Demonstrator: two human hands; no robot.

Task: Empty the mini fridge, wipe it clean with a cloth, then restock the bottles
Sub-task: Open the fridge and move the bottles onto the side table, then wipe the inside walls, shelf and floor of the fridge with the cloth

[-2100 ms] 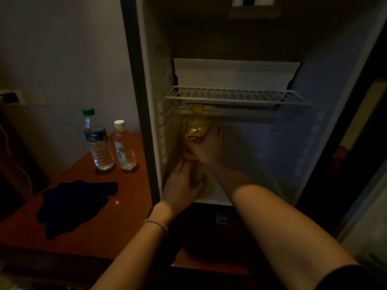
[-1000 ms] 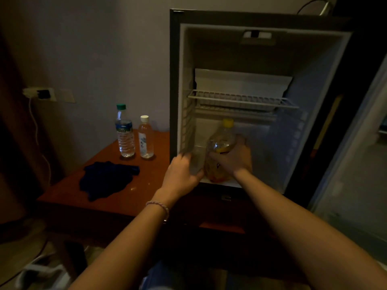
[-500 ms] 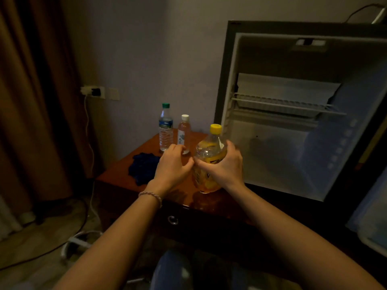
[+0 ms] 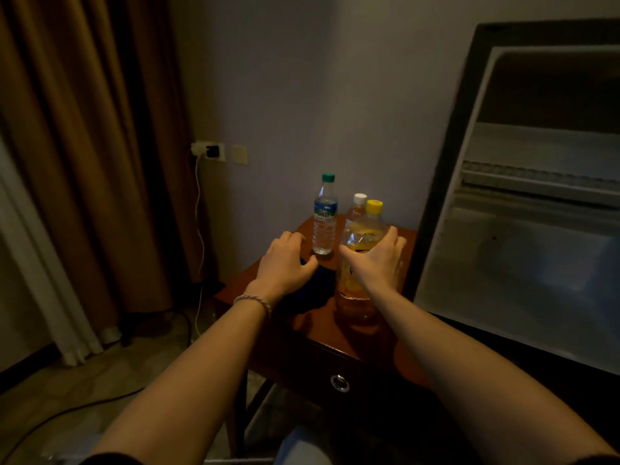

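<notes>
The large yellow-capped bottle (image 4: pixel 360 263) stands upright on the wooden table (image 4: pixel 339 337), just left of the open mini fridge (image 4: pixel 523 256) and just in front of the small white-capped bottle (image 4: pixel 357 208). It looks mostly full of amber drink, so it is probably heavy for its size, with smooth plastic walls that may be slick if cold from the fridge. The firmest hold would likely be round the wide body below the shoulder, or on the neck under the cap for a short lift.

The right hand (image 4: pixel 377 261) wraps round the upper body of this bottle, thumb toward the left side and fingers curled round the right, gripping it as it rests on the table.

The left hand (image 4: pixel 285 263) hovers left of the big bottle with fingers loosely bent, holding nothing; it sits over the dark blue cloth (image 4: pixel 317 293), which lies crumpled on the table. Whether the fingertips touch the cloth cannot be told. The green-capped water bottle (image 4: pixel 324 219) stands just beyond that hand.

The cloth is soft and light, easily gathered by pinching a fold.
</notes>
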